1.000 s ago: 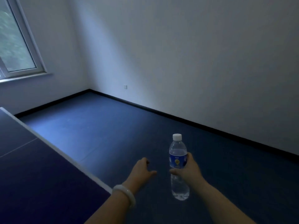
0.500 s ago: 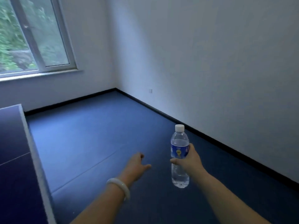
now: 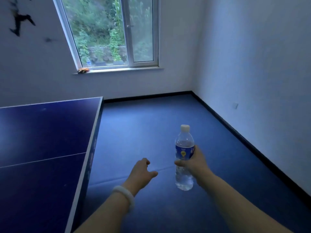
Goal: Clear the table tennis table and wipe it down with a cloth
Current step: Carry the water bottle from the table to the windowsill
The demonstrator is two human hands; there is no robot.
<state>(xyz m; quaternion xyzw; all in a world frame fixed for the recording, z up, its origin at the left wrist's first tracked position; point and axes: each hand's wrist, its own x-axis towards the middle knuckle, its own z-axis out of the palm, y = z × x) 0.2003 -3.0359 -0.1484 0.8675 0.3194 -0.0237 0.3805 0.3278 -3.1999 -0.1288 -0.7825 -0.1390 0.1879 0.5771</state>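
My right hand [image 3: 195, 163] grips a clear water bottle [image 3: 183, 158] with a blue label and white cap, upright over the blue floor. My left hand [image 3: 142, 172], a white bangle on its wrist, hangs beside it with loosely curled fingers and holds nothing. The dark blue table tennis table [image 3: 42, 137] fills the left of the view, its white-edged right side about level with my left forearm. No cloth shows.
A window sill [image 3: 117, 70] on the far wall carries a second small bottle [image 3: 88, 62] and an orange-brown object [image 3: 83, 70]. White walls with black skirting meet at the far right corner. Blue floor [image 3: 151, 123] lies between table and right wall.
The view has swung left: the window has moved towards the centre and more of the table shows. Both hands keep the same pose, the bottle still upright in my right hand.
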